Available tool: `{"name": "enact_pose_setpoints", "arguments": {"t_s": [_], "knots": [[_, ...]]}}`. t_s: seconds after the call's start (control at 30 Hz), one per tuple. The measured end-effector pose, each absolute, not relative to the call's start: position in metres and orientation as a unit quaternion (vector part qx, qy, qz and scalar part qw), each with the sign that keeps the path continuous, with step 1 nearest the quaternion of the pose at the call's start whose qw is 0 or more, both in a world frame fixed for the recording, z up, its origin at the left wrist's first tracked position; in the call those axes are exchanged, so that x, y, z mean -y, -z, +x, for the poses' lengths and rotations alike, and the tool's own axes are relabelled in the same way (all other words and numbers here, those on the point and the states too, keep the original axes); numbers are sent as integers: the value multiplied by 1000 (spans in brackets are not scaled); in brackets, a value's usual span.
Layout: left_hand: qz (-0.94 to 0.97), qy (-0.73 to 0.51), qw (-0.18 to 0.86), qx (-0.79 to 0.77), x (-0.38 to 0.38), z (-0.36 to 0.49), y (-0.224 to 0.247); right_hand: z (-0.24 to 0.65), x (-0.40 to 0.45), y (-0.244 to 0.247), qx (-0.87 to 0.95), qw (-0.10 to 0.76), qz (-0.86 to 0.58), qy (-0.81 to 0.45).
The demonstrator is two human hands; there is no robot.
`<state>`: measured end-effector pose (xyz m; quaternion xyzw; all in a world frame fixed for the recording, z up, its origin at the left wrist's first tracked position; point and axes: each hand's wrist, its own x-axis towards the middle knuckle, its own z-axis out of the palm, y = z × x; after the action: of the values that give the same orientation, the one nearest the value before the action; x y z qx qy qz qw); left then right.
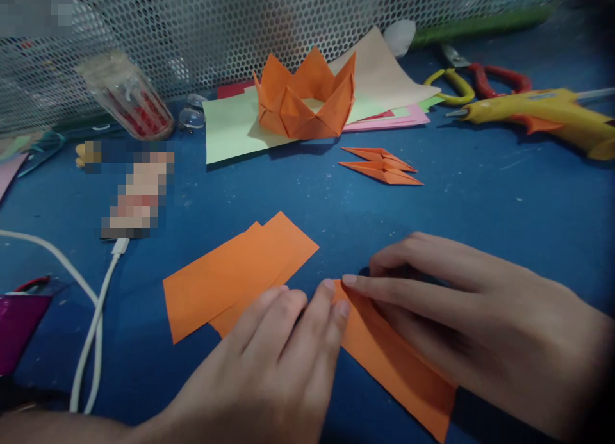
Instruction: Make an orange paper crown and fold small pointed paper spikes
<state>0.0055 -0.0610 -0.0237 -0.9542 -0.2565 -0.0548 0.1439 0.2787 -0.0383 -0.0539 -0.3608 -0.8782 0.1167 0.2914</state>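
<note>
A long strip of orange paper lies slantwise on the blue table, its upper end between my two hands. My left hand is closed on that end, with thumb and index fingertip pressed to its left corner. At the top edge, beside it, the index fingertip of my right hand rests on the paper, the other fingers curled along the strip's right side. My right thumb is mostly hidden. Two more orange paper strips lie overlapped just beyond my left hand, which partly covers them.
An orange folded-paper crown stands on coloured sheets at the back. Two pointed folded orange pieces lie before it. A yellow glue gun and red-handled pliers are right. A jar and white cable are left.
</note>
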Motion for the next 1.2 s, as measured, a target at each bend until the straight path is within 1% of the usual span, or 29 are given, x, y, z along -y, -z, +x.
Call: {"name": "enact_pose_setpoints", "arguments": {"t_s": [0.17,0.37,0.57,0.7,0.8,0.83,0.9,1.07,1.2], "knots": [[-950,32,164,265,64,7,20,277,39,47,874,309,-363,-94],[-948,51,164,266,63,9,20,271,35,43,864,321,-372,-108],[-950,77,159,256,59,7,27,274,27,42,866,314,-371,-118],[-945,111,124,280,59,7,34,277,24,43,849,316,-386,-176],[-941,133,134,281,59,6,36,277,29,50,807,341,-421,-234],[-951,93,127,266,59,5,35,277,31,53,792,352,-434,-246],[-955,70,128,257,59,4,31,278,37,57,772,364,-452,-260],[-952,57,132,268,54,13,23,277,42,56,756,353,-476,-276],[-951,59,130,273,44,29,18,273,42,55,755,367,-461,-289]]}}
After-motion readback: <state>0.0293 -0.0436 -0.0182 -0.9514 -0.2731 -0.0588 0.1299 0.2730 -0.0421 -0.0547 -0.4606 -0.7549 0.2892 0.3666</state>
